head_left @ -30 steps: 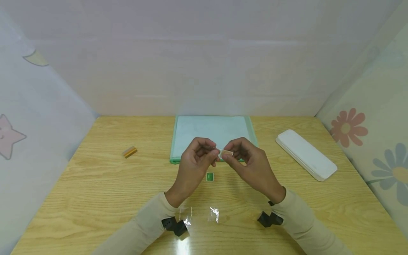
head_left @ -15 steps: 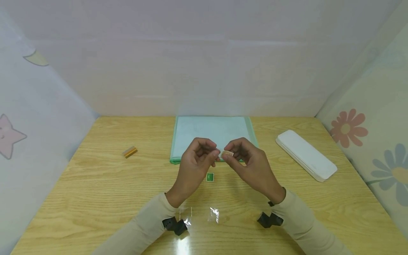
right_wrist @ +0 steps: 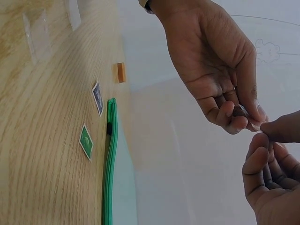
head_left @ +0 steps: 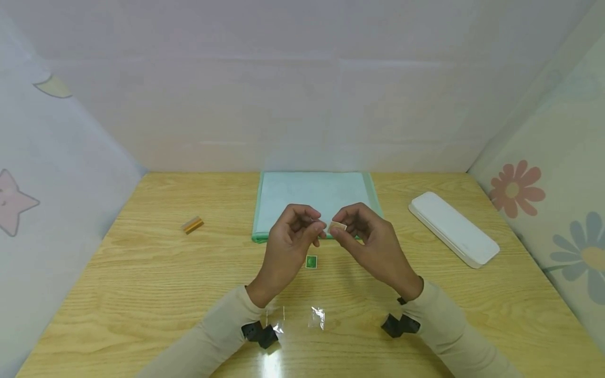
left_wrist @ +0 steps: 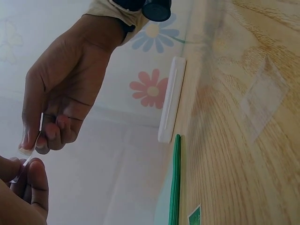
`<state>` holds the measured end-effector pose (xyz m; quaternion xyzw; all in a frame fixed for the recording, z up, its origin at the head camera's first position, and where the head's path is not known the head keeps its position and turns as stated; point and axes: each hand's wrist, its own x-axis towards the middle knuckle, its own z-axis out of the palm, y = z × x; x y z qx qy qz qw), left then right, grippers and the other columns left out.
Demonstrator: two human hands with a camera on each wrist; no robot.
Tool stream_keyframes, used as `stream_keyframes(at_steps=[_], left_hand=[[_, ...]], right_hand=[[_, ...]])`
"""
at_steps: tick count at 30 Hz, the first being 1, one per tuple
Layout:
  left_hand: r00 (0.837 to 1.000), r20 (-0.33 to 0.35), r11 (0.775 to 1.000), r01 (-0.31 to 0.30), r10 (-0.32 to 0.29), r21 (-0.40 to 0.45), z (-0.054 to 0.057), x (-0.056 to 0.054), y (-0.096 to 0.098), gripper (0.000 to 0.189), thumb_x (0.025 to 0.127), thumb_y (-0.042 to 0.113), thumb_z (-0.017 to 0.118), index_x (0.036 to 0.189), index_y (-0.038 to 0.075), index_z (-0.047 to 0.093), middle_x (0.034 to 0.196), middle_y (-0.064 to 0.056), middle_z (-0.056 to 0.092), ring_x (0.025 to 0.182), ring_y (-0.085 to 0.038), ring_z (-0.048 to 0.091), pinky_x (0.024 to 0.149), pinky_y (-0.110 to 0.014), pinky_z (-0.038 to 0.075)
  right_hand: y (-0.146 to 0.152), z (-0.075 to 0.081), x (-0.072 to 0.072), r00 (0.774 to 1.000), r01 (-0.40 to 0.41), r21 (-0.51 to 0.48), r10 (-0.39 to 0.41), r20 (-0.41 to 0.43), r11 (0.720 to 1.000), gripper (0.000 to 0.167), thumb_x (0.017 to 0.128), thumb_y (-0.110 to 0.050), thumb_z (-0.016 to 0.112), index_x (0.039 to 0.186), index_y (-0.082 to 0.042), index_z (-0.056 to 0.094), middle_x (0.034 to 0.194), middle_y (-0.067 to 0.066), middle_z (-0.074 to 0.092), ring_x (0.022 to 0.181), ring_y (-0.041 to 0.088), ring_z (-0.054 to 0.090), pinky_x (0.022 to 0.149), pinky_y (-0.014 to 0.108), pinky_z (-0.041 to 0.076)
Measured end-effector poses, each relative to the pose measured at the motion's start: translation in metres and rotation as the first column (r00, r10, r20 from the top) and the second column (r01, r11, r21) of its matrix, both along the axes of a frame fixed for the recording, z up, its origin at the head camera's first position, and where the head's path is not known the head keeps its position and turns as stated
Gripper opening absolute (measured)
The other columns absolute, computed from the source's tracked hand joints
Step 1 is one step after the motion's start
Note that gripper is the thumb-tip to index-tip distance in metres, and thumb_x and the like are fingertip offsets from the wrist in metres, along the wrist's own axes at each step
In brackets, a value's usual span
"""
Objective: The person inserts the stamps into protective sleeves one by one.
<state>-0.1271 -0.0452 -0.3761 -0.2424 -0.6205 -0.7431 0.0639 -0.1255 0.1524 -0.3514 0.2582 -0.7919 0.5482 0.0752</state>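
Over the folder's near edge, my right hand (head_left: 373,244) pinches a small white-bordered, orange-brown stamp (head_left: 337,227) between thumb and fingers. Facing it, my left hand (head_left: 292,247) pinches a thin clear plastic piece (left_wrist: 29,161), which reaches to the right fingertips in the left wrist view. Whether the stamp is inside that plastic cannot be made out. A green stamp (head_left: 311,262) lies on the table below the hands. In the right wrist view a dark stamp (right_wrist: 97,98) lies near it; my left hand hides this one from the head view.
A pale blue folder (head_left: 312,194) with green edges lies at the back middle. At the right stands a long white case (head_left: 454,229). A small orange-brown striped item (head_left: 193,226) is at the left. Clear plastic sleeves (head_left: 317,318) lie near the front.
The clear plastic between the fingertips shows less than a second ago. Both hands stay almost in place, and the things on the table have not moved.
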Motion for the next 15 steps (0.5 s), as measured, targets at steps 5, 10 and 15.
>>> stream_keyframes(at_steps=[5,10,15], left_hand=[[1.000,0.002,1.000,0.000,0.000,0.009,0.0002,0.0005,0.0004,0.020,0.100,0.003,0.062,0.118,0.003,0.053,0.105,-0.014,0.058,0.089,-0.033,0.061,0.073,-0.032,0.054],[1.000,0.007,1.000,-0.005,0.005,0.013,0.0000,0.0012,-0.0001,0.020,0.100,0.005,0.062,0.118,0.005,0.054,0.105,-0.013,0.058,0.089,-0.033,0.061,0.073,-0.032,0.054],[1.000,-0.008,1.000,-0.026,0.026,-0.003,0.0003,0.0006,-0.0003,0.020,0.100,0.003,0.062,0.118,0.005,0.054,0.102,-0.013,0.058,0.088,-0.036,0.061,0.073,-0.032,0.054]], right_hand=[[-0.0008,0.0004,0.0002,1.000,0.000,-0.002,0.000,-0.001,1.000,0.018,0.097,-0.018,0.071,0.113,-0.018,0.061,0.095,0.000,0.066,0.082,0.017,0.062,0.062,0.031,0.052],[-0.0020,0.0009,0.0011,1.000,0.005,0.006,-0.005,-0.020,1.000,0.019,0.097,-0.018,0.071,0.113,-0.018,0.061,0.096,-0.002,0.067,0.083,0.015,0.065,0.065,0.034,0.055],[-0.0025,0.0018,0.0017,0.998,0.022,0.028,-0.020,-0.056,0.999,0.019,0.096,-0.018,0.071,0.113,-0.017,0.061,0.096,-0.004,0.067,0.083,0.013,0.065,0.065,0.031,0.055]])
